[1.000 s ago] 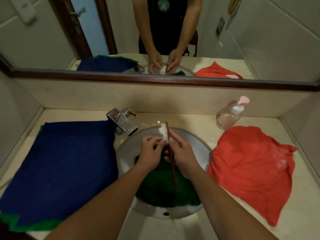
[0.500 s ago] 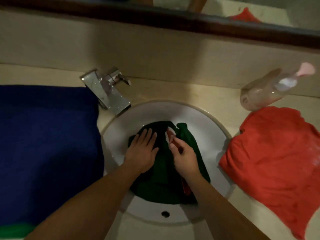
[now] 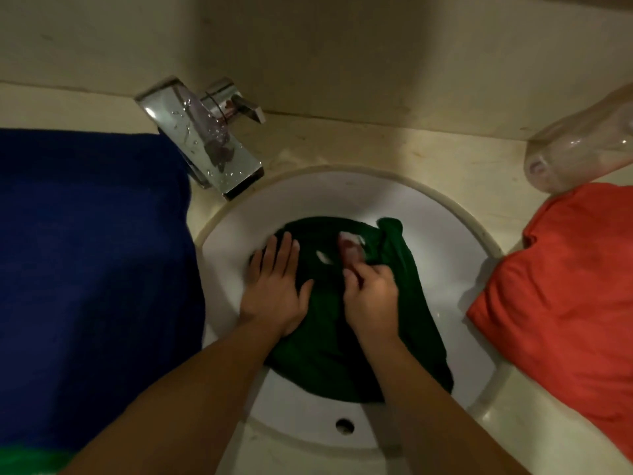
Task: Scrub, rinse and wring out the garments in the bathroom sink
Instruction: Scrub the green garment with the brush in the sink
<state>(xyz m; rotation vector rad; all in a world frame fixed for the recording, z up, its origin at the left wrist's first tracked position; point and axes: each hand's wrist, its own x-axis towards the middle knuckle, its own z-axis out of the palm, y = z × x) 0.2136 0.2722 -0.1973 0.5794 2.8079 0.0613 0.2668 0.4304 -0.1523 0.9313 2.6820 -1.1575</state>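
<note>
Pressing flat with straight fingers, the left hand [image 3: 274,289] pins the green garment [image 3: 342,337] in the sink [image 3: 445,255]; the right hand [image 3: 371,296] grips a brush [image 3: 349,248].

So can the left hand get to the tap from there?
Probably yes: the left hand lies flat on the green garment, and nothing stands between it and the tap.

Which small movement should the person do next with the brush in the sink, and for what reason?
Probably pull the brush back across the green garment toward the body. The left hand lies flat on the cloth in the sink, the right hand grips the brush, whose head rests near the cloth's far edge.
</note>
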